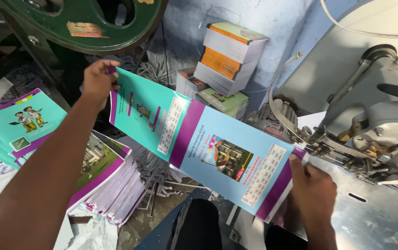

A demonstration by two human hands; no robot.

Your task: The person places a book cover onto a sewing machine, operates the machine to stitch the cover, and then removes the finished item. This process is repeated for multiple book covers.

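My left hand (98, 79) grips the far left end of a long strip of joined book covers (199, 143); my right hand (312, 187) holds its near right end, just beside the stitching machine (370, 120) on my right. Below my left arm lies a pile of booklets (108, 180). More covers (20, 122) lie further left. Behind the strip, stacked books (229, 60) stand against the wall (273, 18).
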